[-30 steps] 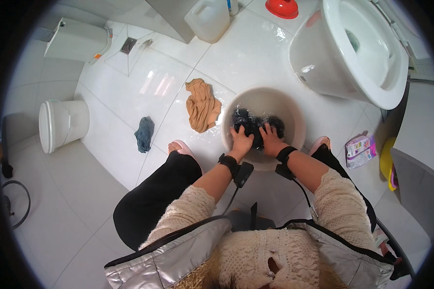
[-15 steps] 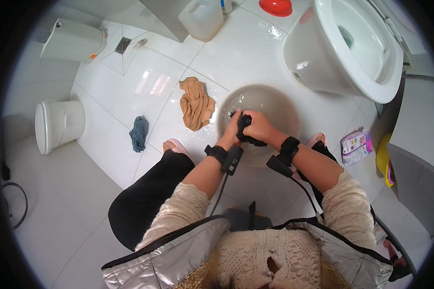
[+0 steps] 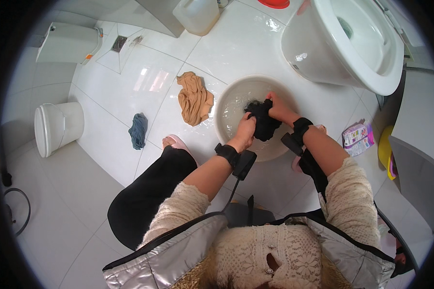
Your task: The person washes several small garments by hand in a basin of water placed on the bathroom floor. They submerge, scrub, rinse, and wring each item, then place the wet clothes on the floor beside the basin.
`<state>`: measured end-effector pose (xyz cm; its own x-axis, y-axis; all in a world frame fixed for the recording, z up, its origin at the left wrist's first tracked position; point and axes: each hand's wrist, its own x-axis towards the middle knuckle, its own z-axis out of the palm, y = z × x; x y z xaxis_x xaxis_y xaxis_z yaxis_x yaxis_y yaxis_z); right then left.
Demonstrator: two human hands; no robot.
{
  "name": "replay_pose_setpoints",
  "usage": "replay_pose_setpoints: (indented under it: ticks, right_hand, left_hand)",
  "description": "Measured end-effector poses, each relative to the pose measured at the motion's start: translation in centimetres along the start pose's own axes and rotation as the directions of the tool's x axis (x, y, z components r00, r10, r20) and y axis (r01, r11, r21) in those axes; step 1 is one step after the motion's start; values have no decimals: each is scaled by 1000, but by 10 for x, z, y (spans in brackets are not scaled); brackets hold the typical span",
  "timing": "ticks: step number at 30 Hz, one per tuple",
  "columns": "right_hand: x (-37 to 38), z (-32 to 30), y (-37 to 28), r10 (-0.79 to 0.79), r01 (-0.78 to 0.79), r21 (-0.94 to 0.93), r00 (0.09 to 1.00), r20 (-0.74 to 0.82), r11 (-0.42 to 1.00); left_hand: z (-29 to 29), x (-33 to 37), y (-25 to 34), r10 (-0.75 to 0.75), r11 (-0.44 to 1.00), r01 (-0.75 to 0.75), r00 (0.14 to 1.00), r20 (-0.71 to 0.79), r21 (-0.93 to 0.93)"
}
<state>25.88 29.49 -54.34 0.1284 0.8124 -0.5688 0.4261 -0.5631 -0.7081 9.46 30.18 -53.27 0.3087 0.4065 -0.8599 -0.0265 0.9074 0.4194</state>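
A black cloth item [image 3: 264,121], wet and bunched, hangs stretched between my two hands over a round pale basin [image 3: 220,127] of water. Its exact kind does not show. My left hand [image 3: 244,131] grips its left side, and my right hand [image 3: 280,109] pinches its upper right corner. The cloth's far edge dips toward the water. On the tiles left of the basin lies a crumpled tan cloth [image 3: 195,100]. Farther left is a small blue-grey cloth [image 3: 138,131], also crumpled.
A white toilet [image 3: 318,53] stands at the far right, with a cloudy plastic jug [image 3: 196,15] at the back. A lidded white bucket [image 3: 60,127] lies on its side at the left. A purple-and-white packet [image 3: 358,138] and a yellow basin [image 3: 385,150] are at the right.
The black cloth was squeezed into a tight bundle between both hands. My hands have since moved apart, and it now hangs opened out between them, with the right hand farther up and right.
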Motion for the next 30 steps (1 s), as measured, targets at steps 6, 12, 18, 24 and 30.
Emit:
replay_pose_setpoints:
  ticks: [6, 12, 18, 24, 30]
  right_hand:
    - [-33, 17, -17, -5, 174, -737, 974, 225, 654]
    - [-43, 56, -15, 334, -21, -740, 901, 277, 672]
    - [-24, 54, 40, 214, -75, -611, 964, 159, 788]
    - [-15, 47, 29, -40, 38, -248, 999, -4, 968]
    - [-34, 42, -46, -277, 279, -102, 960, 37, 955]
  left_hand:
    - [-35, 30, -28, 294, 794, -308, 949, 113, 525]
    - [-52, 29, -39, 245, 528, -219, 964, 100, 821]
    - [-43, 14, -18, 162, 879, -114, 985, -65, 462]
    - [-35, 2, 6, -255, 957, 274, 950, 179, -91]
    - [-38, 14, 16, -314, 918, 363, 912, 265, -161]
